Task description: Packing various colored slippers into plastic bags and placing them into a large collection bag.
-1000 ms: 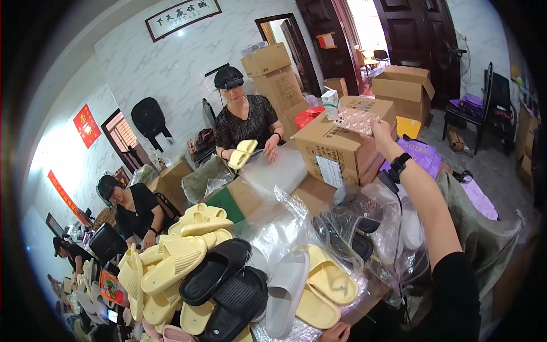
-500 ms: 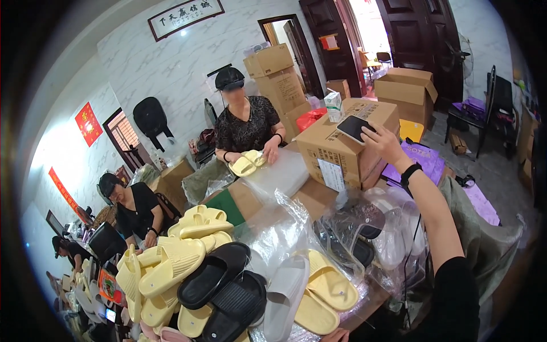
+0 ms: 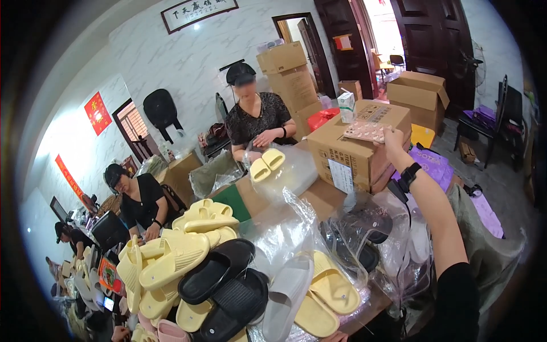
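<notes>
At the right, my right hand (image 3: 392, 143) is closed on the edge of a phone (image 3: 364, 131). The phone's pink patterned back faces up, and it lies flat at the top of a brown carton (image 3: 358, 165). A sliver of my left hand (image 3: 335, 337) shows at the lower edge, below a pair of yellow slippers (image 3: 330, 285); its fingers are mostly hidden. Beside that pair lie a grey slipper (image 3: 289, 290) and black slippers (image 3: 236, 299). Clear plastic bags (image 3: 285, 219) spread behind them.
A pile of yellow slippers (image 3: 174, 259) rises at the left. A drink carton (image 3: 346, 107) stands on the box. Across the table a co-worker (image 3: 259, 122) handles a bag beside small yellow slippers (image 3: 268, 165). Bagged dark slippers (image 3: 347, 245) lie near my right forearm.
My right hand has turned the phone from dark screen up to patterned back up. The co-worker's hands have left the small yellow slippers, which now lie on the plastic. The view has shifted slightly.
</notes>
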{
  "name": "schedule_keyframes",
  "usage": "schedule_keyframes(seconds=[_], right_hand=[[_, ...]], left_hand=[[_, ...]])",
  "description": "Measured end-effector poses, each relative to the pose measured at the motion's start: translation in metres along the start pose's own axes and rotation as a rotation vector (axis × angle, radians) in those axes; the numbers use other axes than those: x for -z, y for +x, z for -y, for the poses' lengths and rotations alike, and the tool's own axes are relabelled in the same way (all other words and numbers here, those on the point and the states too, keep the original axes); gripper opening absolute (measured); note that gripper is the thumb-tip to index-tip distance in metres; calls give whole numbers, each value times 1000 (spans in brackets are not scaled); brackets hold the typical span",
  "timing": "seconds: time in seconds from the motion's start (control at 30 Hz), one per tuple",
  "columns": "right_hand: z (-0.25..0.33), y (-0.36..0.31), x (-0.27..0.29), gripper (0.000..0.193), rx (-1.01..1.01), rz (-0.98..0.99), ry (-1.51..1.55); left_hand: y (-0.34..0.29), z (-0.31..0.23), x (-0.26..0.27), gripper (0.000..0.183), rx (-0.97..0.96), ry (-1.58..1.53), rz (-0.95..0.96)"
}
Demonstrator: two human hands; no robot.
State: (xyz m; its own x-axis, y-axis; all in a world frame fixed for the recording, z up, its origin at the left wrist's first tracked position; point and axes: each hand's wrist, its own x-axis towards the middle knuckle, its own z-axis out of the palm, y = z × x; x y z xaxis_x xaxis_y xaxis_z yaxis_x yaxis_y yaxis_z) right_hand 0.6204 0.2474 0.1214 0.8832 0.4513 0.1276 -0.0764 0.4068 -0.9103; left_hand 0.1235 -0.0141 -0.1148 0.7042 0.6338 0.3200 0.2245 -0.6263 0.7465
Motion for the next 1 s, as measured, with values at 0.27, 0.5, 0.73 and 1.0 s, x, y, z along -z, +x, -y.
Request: schedule_keyframes(seconds=[0.27,0.5,0.73,1.0], right_hand=[[-38,76,16,24,-179,314,122],[-37,59,30,52,145,208,-628],[18,24,66,57,501,233,-1113],[145,-161,74,35,249,885,-823]], left_hand=[[4,15,-7,7,-62,-185,53],[7,11,5,6,-42,-95,24],[9,8,-1,10,-244,88,-5],[3,-55,17,24,-130,401,230]])
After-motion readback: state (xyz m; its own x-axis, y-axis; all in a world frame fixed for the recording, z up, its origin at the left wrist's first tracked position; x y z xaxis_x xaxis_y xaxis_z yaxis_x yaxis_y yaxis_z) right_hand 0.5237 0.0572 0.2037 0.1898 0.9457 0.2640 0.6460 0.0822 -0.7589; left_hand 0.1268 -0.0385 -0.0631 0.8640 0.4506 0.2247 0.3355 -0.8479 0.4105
